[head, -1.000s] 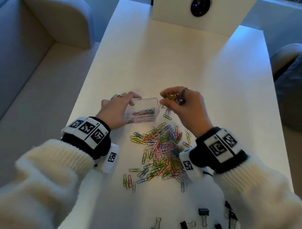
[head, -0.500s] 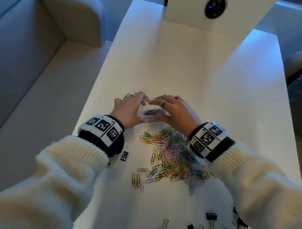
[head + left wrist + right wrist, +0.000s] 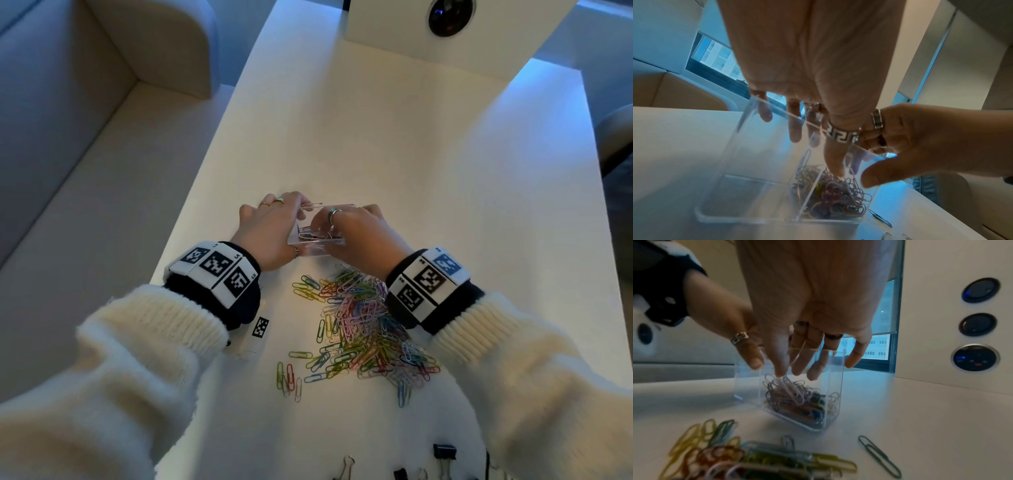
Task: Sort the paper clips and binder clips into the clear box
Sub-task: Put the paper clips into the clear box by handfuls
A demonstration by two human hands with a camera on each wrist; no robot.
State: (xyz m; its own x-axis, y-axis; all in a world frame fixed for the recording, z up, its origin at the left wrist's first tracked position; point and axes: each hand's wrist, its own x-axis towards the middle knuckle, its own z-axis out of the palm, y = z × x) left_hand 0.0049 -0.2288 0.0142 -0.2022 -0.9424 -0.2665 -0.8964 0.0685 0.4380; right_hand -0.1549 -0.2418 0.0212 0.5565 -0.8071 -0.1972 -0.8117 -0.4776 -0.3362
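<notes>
A clear box [image 3: 318,248] with a divider stands on the white table [image 3: 394,137]. My left hand [image 3: 287,226] grips its left end, thumb on the near wall and fingers behind the far wall [image 3: 735,162]. Colored paper clips [image 3: 797,400] fill one compartment; the other looks empty. My right hand [image 3: 342,229] reaches down into the box with straight fingers [image 3: 797,363] that touch the clips inside. A loose pile of paper clips [image 3: 359,325] lies just in front of the box. Black binder clips [image 3: 445,452] lie at the table's near edge.
A white panel with a dark round lens [image 3: 448,17] stands at the table's far end. A pale sofa [image 3: 68,137] runs along the left, and a chair [image 3: 616,137] sits at the right. One stray paper clip [image 3: 877,454] lies right of the pile.
My right hand, which pinched a bunch of paper clips beside the box, has moved over it and now has straightened fingers inside. My left hand keeps its hold on the box.
</notes>
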